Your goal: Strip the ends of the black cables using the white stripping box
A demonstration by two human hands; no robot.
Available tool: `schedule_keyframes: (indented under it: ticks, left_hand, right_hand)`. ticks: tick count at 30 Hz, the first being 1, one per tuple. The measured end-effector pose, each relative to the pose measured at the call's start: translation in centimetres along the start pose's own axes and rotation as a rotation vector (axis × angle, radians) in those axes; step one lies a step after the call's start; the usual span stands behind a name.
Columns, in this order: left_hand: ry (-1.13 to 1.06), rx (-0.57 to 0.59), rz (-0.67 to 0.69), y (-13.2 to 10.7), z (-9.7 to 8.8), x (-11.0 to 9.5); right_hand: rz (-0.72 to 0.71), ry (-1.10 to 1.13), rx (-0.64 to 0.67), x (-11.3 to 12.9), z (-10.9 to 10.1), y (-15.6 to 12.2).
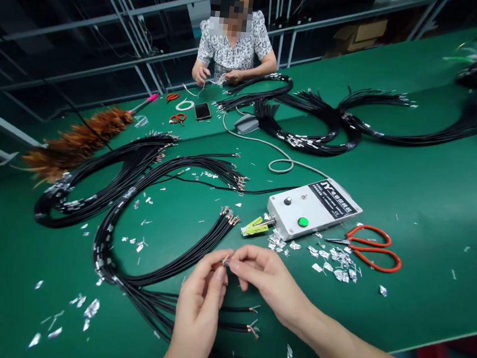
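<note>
My left hand (pixel 201 299) is closed around the end of a black cable, thumb and forefinger pinching near its thin coloured wires (pixel 225 260). Fingertips of my right hand (pixel 261 271) are pinched on those same wires from the other side. Under and beside my left hand runs a bundle of black cables (pixel 104 239), curved in a big loop, its stripped ends (pixel 228 216) showing coppery and coloured tips. More cable ends (pixel 252 329) with bare coloured wires lie below my hands. Just beyond them is a white box (pixel 315 209) with a green button, a knob and a yellow-green clip (pixel 256 227).
Red-handled scissors (pixel 373 248) lie right of the box among foil scraps (pixel 342 262). A grey pedal (pixel 247 124), a phone (pixel 203 112), a feather duster (pixel 86 136) and more black cable coils (pixel 318 136) are farther back. Across the table sits a person (pixel 234 49) handling a white cord.
</note>
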State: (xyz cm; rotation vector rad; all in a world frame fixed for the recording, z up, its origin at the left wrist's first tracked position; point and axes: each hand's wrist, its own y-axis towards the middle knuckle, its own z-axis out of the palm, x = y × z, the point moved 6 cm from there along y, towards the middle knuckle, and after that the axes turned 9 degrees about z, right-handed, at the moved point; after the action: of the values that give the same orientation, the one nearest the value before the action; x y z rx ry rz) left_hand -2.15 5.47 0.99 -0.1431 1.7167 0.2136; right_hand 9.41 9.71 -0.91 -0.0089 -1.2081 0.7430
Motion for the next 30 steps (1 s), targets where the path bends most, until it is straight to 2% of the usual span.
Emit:
schedule_keyframes:
  ticks: [5,11,13,16,19,21,23,26,30]
  left_hand:
    - [-0.093,0.09,0.027,0.4,0.6,0.0]
    - [-0.233,-0.077,-0.051,0.6,0.7,1.4]
    - [-0.165,-0.055,-0.03,0.5,0.9,1.5]
    - [0.038,0.006,0.098,0.4,1.0,1.0]
    - [0.262,0.053,0.238,0.4,1.2,0.4]
    - [0.33,0.075,0.266,0.6,1.4,0.4]
    - [0.303,0.069,0.231,0.9,1.4,0.5]
    - [0.185,0.051,0.109,1.5,1.2,0.9]
    - [0.106,0.076,0.05,2.0,1.2,0.9]
  right_hand:
    - [0.024,-0.014,-0.01,-0.6,-0.2,0.0]
    - [-0.121,-0.378,-0.138,0.3,-1.0,-0.6]
    - [-0.188,-0.548,-0.185,1.3,-1.2,-1.0]
    - [-0.281,-0.774,-0.237,2.5,-1.4,-1.5]
    - [-0.377,-0.913,-0.268,2.9,-1.7,-1.9]
    - [-0.425,-0.981,-0.29,2.8,-1.9,-2.2]
    - [-0.462,-1.047,-0.302,2.7,-2.2,-2.5]
    - [-0.531,-1.184,-0.325,3.1,-2.4,-2.9]
    - [-0.66,-1.44,-0.328,3.9,-1.1,-2.7]
